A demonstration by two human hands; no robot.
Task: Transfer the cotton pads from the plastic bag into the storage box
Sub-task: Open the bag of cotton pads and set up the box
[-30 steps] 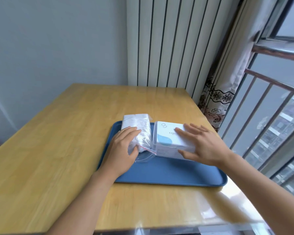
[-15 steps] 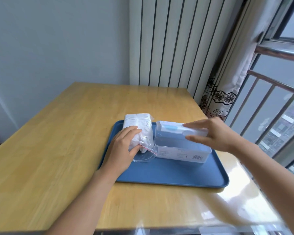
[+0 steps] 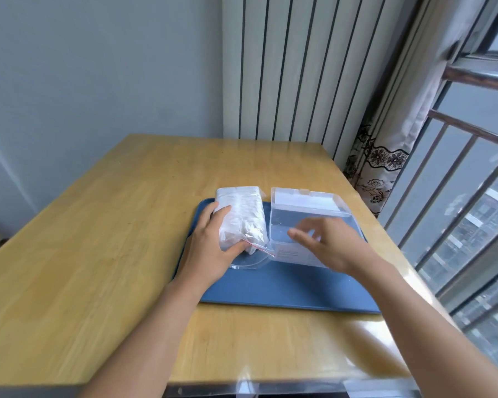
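Seen from the head camera, the plastic bag of cotton pads is gripped by the left hand on the blue tray; beside it the storage box stands lid-open. The right hand, loosely spread, holds nothing. The bag's seal should be pinched and parted gently.

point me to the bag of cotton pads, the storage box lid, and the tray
bag of cotton pads [image 3: 243,214]: head view, on the top face of the packed bag.
storage box lid [image 3: 305,200]: head view, middle of the flipped-back clear lid.
tray [image 3: 285,288]: head view, bare blue floor near the front edge.
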